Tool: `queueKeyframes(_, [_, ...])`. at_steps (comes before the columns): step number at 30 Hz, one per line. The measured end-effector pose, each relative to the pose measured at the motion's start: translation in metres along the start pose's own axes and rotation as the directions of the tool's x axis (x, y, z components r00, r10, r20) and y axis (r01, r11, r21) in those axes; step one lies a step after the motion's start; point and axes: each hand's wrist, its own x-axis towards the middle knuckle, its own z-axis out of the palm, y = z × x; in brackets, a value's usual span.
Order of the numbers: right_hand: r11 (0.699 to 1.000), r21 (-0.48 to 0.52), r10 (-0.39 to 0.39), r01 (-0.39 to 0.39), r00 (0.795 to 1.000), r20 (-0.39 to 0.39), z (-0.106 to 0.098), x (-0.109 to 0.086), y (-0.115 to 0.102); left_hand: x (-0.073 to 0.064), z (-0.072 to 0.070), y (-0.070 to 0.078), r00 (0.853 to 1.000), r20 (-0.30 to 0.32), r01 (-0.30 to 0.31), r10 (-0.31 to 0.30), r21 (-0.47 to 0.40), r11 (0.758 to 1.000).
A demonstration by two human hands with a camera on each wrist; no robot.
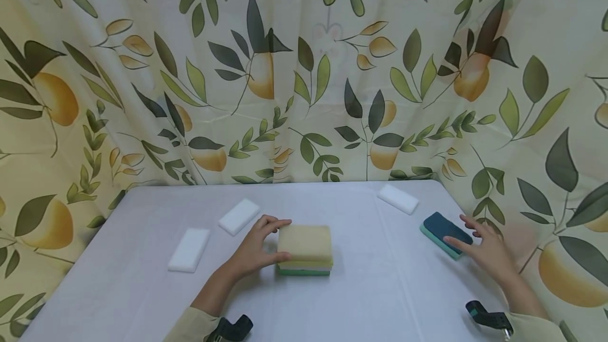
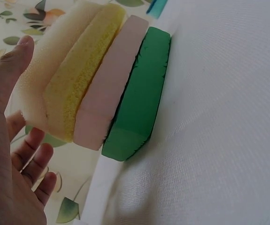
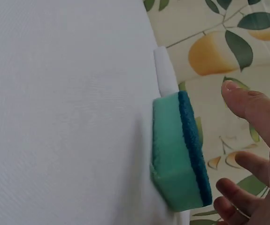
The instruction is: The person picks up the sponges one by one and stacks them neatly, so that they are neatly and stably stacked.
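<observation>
A stack of sponges (image 1: 305, 244) stands mid-table, with cream on top, then yellow, pink and green layers (image 2: 139, 93). My left hand (image 1: 256, 247) is at the stack's left side, thumb and index finger spread around the top sponge; the other fingers (image 2: 36, 161) are loosely bent beside the stack. On the right lies a two-layer sponge (image 1: 445, 234), dark blue above and mint green (image 3: 170, 150) below. My right hand (image 1: 489, 252) hovers just right of it, thumb and fingers spread apart; in the right wrist view a gap shows between fingers and sponge.
Two white sponge blocks (image 1: 189, 249) lie left of the stack, one further back than the other. A third white block (image 1: 398, 199) is near the table's back right edge. A white cloth covers the table (image 1: 366, 300); a fruit-patterned curtain (image 1: 304, 120) hangs behind it.
</observation>
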Motion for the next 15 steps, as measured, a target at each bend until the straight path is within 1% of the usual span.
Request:
queueKeyframes(4, [1.0, 0.016, 0.019, -0.019, 1.0, 0.011, 0.005, 0.001, 0.003, 0.0, 0.0, -0.001, 1.0, -0.003, -0.007, 0.007, 0.001, 1.0])
queueKeyframes(9, [1.0, 0.019, 0.019, -0.019, 1.0, -0.005, 0.011, 0.002, 0.008, 0.0, 0.001, -0.001, 1.0, -0.008, -0.014, 0.014, -0.003, 1.0])
queueKeyframes(11, [0.999, 0.027, 0.025, -0.025, 1.0, 0.008, 0.013, 0.004, 0.012, -0.001, 0.001, -0.001, 1.0, -0.009, -0.013, 0.013, -0.009, 1.0])
queueKeyframes(15, [0.997, 0.035, 0.065, -0.067, 0.996, 0.063, 0.016, 0.006, 0.019, -0.001, 0.001, -0.001, 1.0, -0.008, -0.007, 0.007, -0.019, 1.0])
